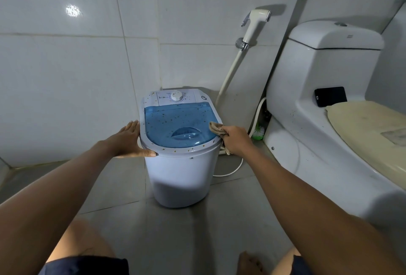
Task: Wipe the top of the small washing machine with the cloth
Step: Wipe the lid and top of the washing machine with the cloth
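A small white washing machine (pixel 182 173) stands on the grey floor in the room's corner. Its blue see-through lid (pixel 175 121) and white rim are dotted with brown specks, and a white dial (pixel 176 95) sits on the panel behind the lid. My left hand (pixel 130 140) rests flat against the machine's left rim, fingers straight, thumb along the front edge. My right hand (pixel 236 139) grips a crumpled beige cloth (pixel 216 128), whose end lies on the lid's right edge.
A white toilet (pixel 318 121) stands close on the right, with a black phone (pixel 330 96) on it. A bidet sprayer (pixel 256 23) hangs on the tiled wall behind, its hose running down. A white cord (pixel 232 170) lies on the floor by the machine. My knees show at the bottom.
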